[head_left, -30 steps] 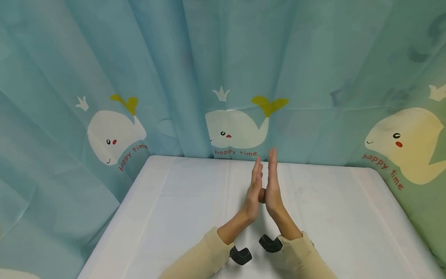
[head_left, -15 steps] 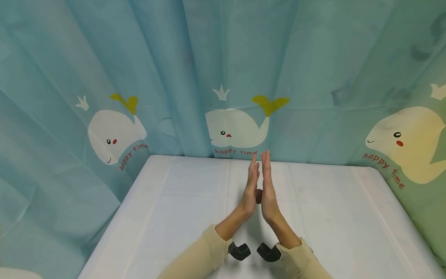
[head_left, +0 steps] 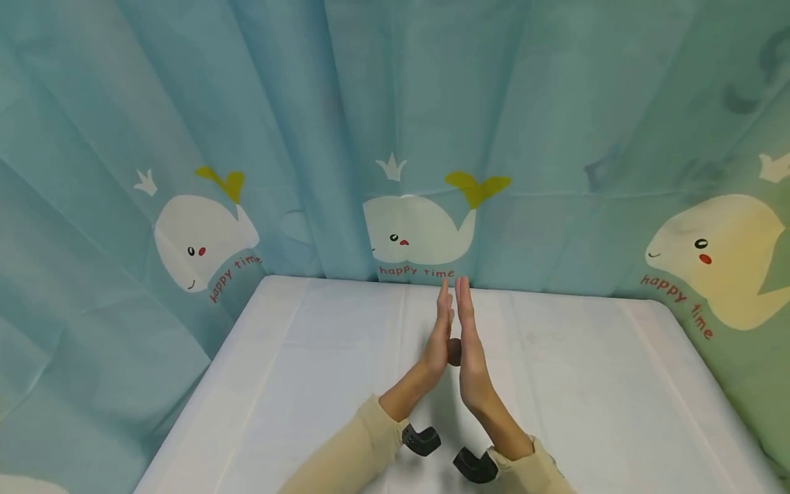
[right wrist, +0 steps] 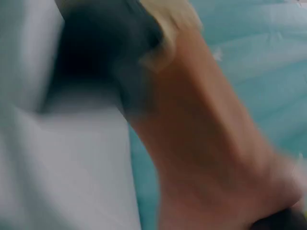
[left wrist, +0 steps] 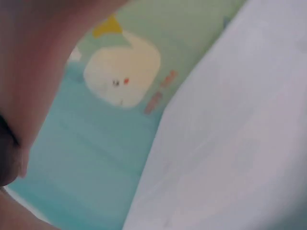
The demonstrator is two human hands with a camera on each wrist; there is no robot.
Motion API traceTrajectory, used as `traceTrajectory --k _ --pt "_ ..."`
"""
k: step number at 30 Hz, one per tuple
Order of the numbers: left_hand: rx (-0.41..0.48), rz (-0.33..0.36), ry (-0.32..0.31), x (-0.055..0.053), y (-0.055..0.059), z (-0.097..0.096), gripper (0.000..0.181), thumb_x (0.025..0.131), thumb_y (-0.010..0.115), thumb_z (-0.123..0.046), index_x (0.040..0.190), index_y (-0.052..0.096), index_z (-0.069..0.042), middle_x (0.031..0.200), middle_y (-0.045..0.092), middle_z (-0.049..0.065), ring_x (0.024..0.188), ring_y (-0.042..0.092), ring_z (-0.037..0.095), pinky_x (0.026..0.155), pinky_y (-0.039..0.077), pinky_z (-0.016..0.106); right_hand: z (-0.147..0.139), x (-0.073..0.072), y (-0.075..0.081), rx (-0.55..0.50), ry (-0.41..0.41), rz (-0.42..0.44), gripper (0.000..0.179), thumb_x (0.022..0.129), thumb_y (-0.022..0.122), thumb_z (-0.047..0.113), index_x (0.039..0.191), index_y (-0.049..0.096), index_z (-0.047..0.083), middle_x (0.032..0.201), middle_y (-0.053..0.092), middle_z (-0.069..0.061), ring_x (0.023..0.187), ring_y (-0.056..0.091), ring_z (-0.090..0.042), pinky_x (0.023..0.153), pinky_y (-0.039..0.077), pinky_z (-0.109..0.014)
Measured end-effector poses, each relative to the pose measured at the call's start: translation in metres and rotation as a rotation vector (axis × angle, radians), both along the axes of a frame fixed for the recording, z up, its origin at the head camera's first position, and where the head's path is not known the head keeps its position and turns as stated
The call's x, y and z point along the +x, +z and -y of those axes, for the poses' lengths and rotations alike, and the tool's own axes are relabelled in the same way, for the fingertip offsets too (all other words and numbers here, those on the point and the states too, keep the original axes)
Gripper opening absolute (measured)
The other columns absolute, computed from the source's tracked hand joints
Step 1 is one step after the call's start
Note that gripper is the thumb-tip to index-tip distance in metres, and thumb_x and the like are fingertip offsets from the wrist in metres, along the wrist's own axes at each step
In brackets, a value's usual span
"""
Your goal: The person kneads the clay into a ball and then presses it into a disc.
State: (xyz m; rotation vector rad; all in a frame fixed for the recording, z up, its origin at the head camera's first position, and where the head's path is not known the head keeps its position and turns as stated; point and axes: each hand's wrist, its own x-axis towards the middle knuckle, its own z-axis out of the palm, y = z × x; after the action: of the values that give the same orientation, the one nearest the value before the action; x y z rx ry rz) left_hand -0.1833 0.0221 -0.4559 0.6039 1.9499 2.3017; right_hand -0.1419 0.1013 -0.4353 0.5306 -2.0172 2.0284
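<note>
A small dark brown lump (head_left: 455, 352), rounded in outline, sits between two facing palms in the head view. My left hand (head_left: 438, 343) is on its left side, fingers straight and pointing away from me. My right hand (head_left: 471, 357) stands opposite, fingers straight too, its palm against the lump. Both hands are raised over the white table, and they hide most of the lump's sides. In the left wrist view part of the dark lump (left wrist: 6, 158) shows at the left edge, against skin. The right wrist view is blurred; a dark piece (right wrist: 282, 221) shows at its lower right.
The white-covered table (head_left: 321, 357) spreads under both arms. Behind and beside it hangs a blue-green curtain (head_left: 555, 137) printed with white whales. Black wrist mounts (head_left: 422, 440) stick out from the beige sleeves (head_left: 352, 449) below the hands.
The right hand has slid back toward me against the left, while the left wrist has edged slightly forward. Hands and lump together have shifted a little to the left.
</note>
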Motion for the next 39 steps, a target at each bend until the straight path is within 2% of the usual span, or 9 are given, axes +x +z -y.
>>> traceTrajectory --k 5,10,15,18,19,22,27,33,39 --pt "0.036 -0.042 -0.088 0.018 0.01 -0.004 0.063 0.11 0.006 -0.051 0.166 -0.006 -0.025 0.172 -0.002 0.004 0.158 0.003 0.027 0.125 0.004 0.054 -0.016 -0.019 -0.005 -0.025 -0.082 0.082 0.053 0.112 0.005 0.04 0.165 -0.001 0.039 0.17 -0.006 0.016 0.154 0.0 -0.01 0.119 0.017 -0.041" --pt "0.065 -0.073 -0.01 0.012 0.025 -0.001 0.064 0.109 0.007 -0.054 0.167 -0.002 -0.026 0.173 0.001 0.001 0.158 0.005 0.024 0.123 0.003 0.06 -0.007 -0.007 -0.018 -0.005 -0.037 0.098 0.053 0.113 0.003 0.037 0.165 -0.003 0.037 0.171 -0.007 0.012 0.145 0.023 -0.001 0.103 0.031 -0.021" --pt "-0.013 -0.058 0.035 0.002 0.013 -0.001 0.059 0.112 0.007 -0.044 0.167 -0.002 -0.024 0.173 -0.003 -0.002 0.158 -0.002 0.019 0.124 0.0 0.055 0.003 0.008 -0.003 -0.009 -0.024 -0.015 0.055 0.112 0.009 0.038 0.166 0.002 0.03 0.172 -0.003 0.009 0.156 -0.005 -0.009 0.121 0.008 -0.032" --pt "0.02 -0.004 -0.032 0.01 0.006 -0.005 0.06 0.111 0.008 -0.046 0.167 -0.004 -0.025 0.172 -0.005 0.002 0.158 -0.002 0.024 0.125 0.002 0.054 -0.005 -0.003 0.005 0.008 -0.084 -0.016 0.054 0.112 0.009 0.04 0.166 0.002 0.034 0.171 -0.001 0.013 0.155 0.002 -0.008 0.108 0.032 -0.024" --pt "0.053 0.026 -0.061 0.014 0.006 -0.006 0.061 0.111 0.009 -0.049 0.166 -0.005 -0.027 0.172 -0.006 0.003 0.158 -0.001 0.027 0.125 0.002 0.054 -0.01 -0.009 0.004 0.013 -0.103 -0.001 0.054 0.112 0.008 0.041 0.165 0.001 0.036 0.171 -0.001 0.013 0.149 0.024 -0.007 0.093 0.042 -0.021" --pt "0.14 0.092 -0.102 0.023 0.013 -0.007 0.062 0.11 0.009 -0.055 0.166 -0.004 -0.031 0.172 -0.004 0.005 0.157 0.004 0.032 0.124 0.003 0.055 -0.021 -0.026 -0.009 0.014 -0.126 0.058 0.052 0.113 0.008 0.039 0.164 -0.003 0.04 0.17 -0.007 0.014 0.144 0.026 -0.006 0.096 0.04 -0.025" --pt "0.098 0.098 -0.035 0.012 0.021 -0.001 0.064 0.109 0.01 -0.055 0.167 -0.002 -0.029 0.173 -0.001 -0.001 0.158 0.006 0.027 0.124 0.002 0.055 -0.012 -0.019 -0.03 0.008 -0.043 0.057 0.053 0.114 0.009 0.031 0.166 0.001 0.03 0.172 -0.005 0.007 0.155 0.002 -0.017 0.12 0.009 -0.051" --pt "0.0 0.046 0.043 -0.005 0.0 0.0 0.063 0.111 0.007 -0.049 0.167 -0.002 -0.021 0.173 -0.004 0.001 0.158 -0.003 0.024 0.124 0.0 0.055 0.003 0.005 -0.01 0.052 -0.015 -0.019 0.056 0.113 0.009 0.035 0.167 0.007 0.024 0.172 0.0 0.005 0.157 -0.01 -0.023 0.12 -0.005 -0.063" --pt "0.031 0.079 -0.092 0.018 0.0 -0.008 0.065 0.11 0.004 -0.052 0.166 -0.009 -0.022 0.172 -0.013 0.005 0.158 -0.006 0.026 0.125 0.001 0.052 -0.022 -0.025 -0.004 0.002 -0.073 0.117 0.053 0.111 0.005 0.047 0.163 0.001 0.045 0.169 -0.008 0.019 0.155 -0.001 -0.012 0.115 0.024 -0.043"
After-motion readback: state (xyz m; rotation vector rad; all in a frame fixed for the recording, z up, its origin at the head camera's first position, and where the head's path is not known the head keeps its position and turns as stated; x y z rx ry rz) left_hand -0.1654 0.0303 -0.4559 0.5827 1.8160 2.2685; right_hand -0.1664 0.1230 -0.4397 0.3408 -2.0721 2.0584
